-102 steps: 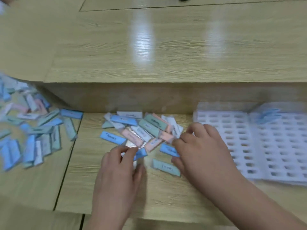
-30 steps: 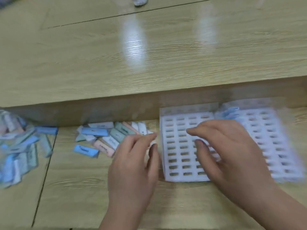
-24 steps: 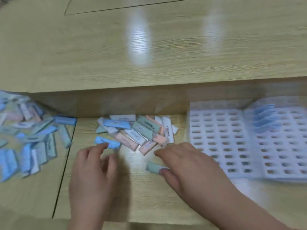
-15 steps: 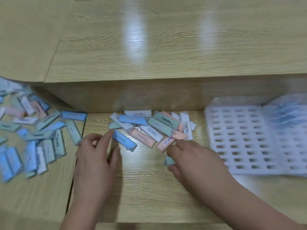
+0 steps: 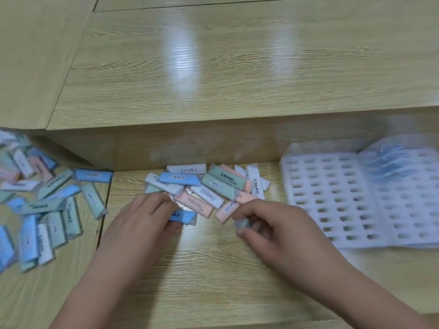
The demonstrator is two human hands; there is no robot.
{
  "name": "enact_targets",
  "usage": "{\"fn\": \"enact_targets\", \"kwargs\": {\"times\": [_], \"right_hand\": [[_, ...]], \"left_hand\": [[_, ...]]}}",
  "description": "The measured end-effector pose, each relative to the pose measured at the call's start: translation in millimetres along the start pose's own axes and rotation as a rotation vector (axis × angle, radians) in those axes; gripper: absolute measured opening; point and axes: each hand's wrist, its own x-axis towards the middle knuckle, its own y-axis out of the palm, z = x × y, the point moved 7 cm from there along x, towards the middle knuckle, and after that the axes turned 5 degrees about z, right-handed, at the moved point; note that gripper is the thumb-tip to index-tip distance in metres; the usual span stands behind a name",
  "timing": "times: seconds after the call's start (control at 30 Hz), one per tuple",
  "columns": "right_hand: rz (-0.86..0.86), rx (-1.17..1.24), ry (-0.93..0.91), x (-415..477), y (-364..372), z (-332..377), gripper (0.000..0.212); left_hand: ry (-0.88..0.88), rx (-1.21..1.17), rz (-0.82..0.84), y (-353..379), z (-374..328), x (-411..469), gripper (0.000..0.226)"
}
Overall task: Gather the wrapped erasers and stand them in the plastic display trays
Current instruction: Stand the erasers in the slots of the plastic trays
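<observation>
We see a blue wrapped eraser (image 5: pixel 184 216) gripped under the curled fingers of the left hand (image 5: pixel 142 224), just in front of the loose pile (image 5: pixel 209 186): slim blue, green, pink and white bars in clear wrap with barcode labels, lying flat and crisscrossed on the wooden desk (image 5: pixel 213 269). The right hand (image 5: pixel 278 229) pinches a pale green eraser (image 5: pixel 242 225) at its fingertips. At right lie 2 white slotted trays (image 5: pixel 320 186), side by side; blurred blue erasers (image 5: pixel 389 162) stand in the farther one. A second heap (image 5: pixel 42 203) sprawls at left.
</observation>
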Motion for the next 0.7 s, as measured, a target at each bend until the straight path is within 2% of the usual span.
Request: {"fn": "enact_targets", "kwargs": {"times": [0.07, 0.13, 0.23, 0.37, 0.4, 0.43, 0.57, 0.7], "right_hand": [[-0.031, 0.246, 0.034, -3.7, -17.4, -5.1, 0.016], [-0.074, 0.38, 0.039, -8.1, -39.3, -10.5, 0.019], [-0.165, 0.424, 0.049, -17.8, -76.0, -23.6, 0.021], [-0.269, 0.427, 0.118, -36.7, -117.8, -52.1, 0.021], [-0.301, 0.417, 0.132, -41.6, -128.2, -58.9, 0.019], [-0.334, 0.398, 0.142, -45.3, -138.0, -65.0, 0.018], [-0.46, 0.212, 0.118, -47.8, -172.5, -79.6, 0.022], [-0.519, -0.135, 0.024, -35.3, -191.7, -77.2, 0.016]], "left_hand": [[-0.05, -0.085, 0.054, -2.5, -1.2, 2.8, 0.014], [-0.129, -0.177, 0.1, -1.3, 1.1, 4.8, 0.024], [-0.117, -0.317, 0.049, -10.2, -12.8, 7.4, 0.028], [-0.102, -0.621, -0.099, -34.3, -51.1, 17.2, 0.007], [-0.1, -0.685, -0.139, -40.1, -62.3, 21.2, 0.004], [-0.094, -0.723, -0.166, -45.3, -73.9, 25.6, 0.011], [-0.075, -0.923, -0.154, -49.9, -118.3, 43.7, 0.026], [-0.042, -0.925, -0.169, -52.8, -161.6, 62.5, 0.019]]}}
